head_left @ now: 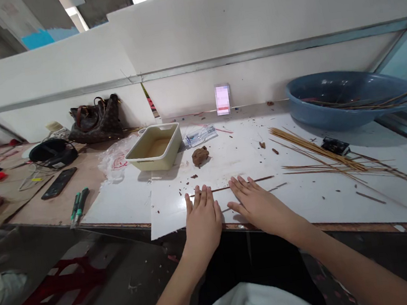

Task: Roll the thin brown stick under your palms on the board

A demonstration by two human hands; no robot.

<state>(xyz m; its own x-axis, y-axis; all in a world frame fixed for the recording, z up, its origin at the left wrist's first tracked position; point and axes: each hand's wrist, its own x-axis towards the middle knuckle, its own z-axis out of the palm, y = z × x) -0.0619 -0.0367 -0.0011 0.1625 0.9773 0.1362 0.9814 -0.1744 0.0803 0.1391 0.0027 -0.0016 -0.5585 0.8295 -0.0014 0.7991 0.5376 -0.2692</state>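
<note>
My left hand (203,217) lies flat, palm down, its fingers stretched over the left part of a thin brown stick (220,189). Flat on the same stick, further right, rests my right hand (253,201) with its fingers apart. The stick runs crosswise under both hands on the white board (234,161), and its right end sticks out beyond my right fingers. A second thin, greyish stick (277,186) shows partly beneath my right hand. Beyond my left hand sits a lump of brown, clay-like material (200,156), with small crumbs around it.
A cream tub (156,164) of brownish liquid stands behind left. On the right are a bundle of thin sticks (299,142) and a blue basin (334,118) holding more sticks. Leftward lie green-black cutters (79,206), a phone (59,183) and a handbag (96,121).
</note>
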